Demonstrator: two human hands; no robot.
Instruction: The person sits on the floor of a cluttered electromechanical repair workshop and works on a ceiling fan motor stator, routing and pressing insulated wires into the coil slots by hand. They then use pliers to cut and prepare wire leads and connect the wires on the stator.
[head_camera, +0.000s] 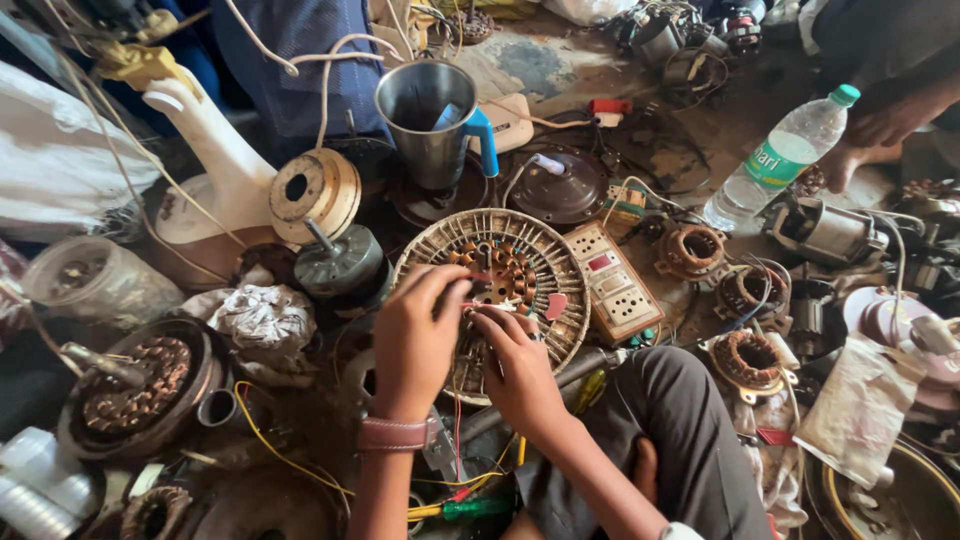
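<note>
A round fan motor stator (520, 262) with copper coils and a pale slotted rim lies in the middle of the floor. My left hand (418, 335) rests on its near left part, fingers pinched on thin red wires (480, 303) at the coils. Just to the right, my right hand (515, 360) has its fingertips closed on the same wires. A brown band circles my left wrist.
A white switch board (612, 280) lies right of the stator. Behind stand a steel jug with blue handle (437, 120) and a motor with shaft (338, 262). A water bottle (780, 160) and another person's hand (885, 125) are at right. Several copper windings (748, 358) lie around.
</note>
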